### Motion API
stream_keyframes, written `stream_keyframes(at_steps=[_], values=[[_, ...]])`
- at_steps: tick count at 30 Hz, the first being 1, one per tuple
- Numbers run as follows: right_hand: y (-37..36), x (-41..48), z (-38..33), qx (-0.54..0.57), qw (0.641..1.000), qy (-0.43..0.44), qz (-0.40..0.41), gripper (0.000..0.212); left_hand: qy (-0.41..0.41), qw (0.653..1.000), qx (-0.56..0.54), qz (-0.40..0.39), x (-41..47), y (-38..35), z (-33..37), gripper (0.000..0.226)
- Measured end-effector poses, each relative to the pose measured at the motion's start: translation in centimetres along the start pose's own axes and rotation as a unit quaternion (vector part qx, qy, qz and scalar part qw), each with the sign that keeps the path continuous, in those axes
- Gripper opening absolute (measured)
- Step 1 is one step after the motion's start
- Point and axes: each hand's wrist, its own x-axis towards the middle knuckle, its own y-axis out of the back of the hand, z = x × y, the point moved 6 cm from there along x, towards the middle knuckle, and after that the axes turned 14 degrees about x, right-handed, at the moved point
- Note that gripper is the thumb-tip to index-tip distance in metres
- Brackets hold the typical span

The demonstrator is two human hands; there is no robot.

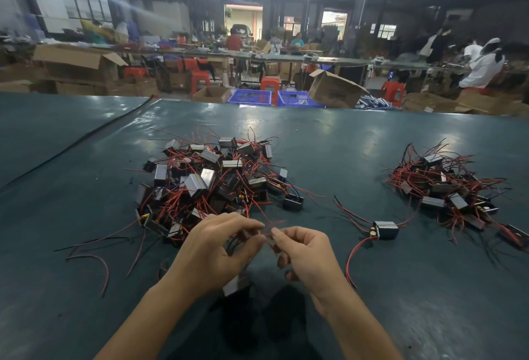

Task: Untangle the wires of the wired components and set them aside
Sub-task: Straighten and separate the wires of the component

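Desk (400,316): covered in a dark green, glossy sheet.
Tangled pile (211,182): heaped at the desk's centre; grey box components knotted with red and black wires.
Sorted pile (449,188): laid at the right, well apart from the centre heap.
Single component (386,229): placed between the piles, wires spread.
Black strip (86,136): laid diagonally at far left.

Dim; ceiling-lamp glare; blurred, warped edges

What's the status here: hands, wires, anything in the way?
Both hands pinching red wires, left hand, right hand. Component dangles below. Tangled pile just ahead; nothing blocking.
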Motion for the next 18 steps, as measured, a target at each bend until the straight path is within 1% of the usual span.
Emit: stream_keyframes(at_steps=[2,5,7,11,13,15,18], values=[[0.4,0.2,-0.5,-0.014,0.999,0.038,0.018,0.023,0.017,0.999,-0.03,0.027,0.2,0.5,-0.3,0.029],[0.7,0.3,-0.9,-0.022,0.997,0.072,0.029,0.024,0.025,0.996,-0.068,0.06,0.4,1.1,-0.4,0.024],[0.6,0.3,-1.0,-0.028,0.996,0.085,0.026,0.023,0.028,0.994,-0.078,0.064,0.4,1.2,-0.4,0.02],[0.4,0.3,-1.0,-0.043,0.994,0.1,0.014,0.02,0.012,0.997,-0.058,0.056,0.5,1.0,0.0,0.017],[0.4,0.2,-1.2,-0.065,0.991,0.12,0.014,0.018,0.011,0.997,-0.056,0.055,0.5,0.9,0.2,0.013],[0.5,-0.2,-1.9,-0.107,0.976,0.188,0.029,0.012,0.022,0.996,-0.066,0.059,0.5,1.0,0.1,0.009],[-0.3,-1.6,-3.2,-0.193,0.926,0.325,0.023,0.006,0.027,0.996,-0.07,0.054,0.5,1.0,0.0,0.012]])
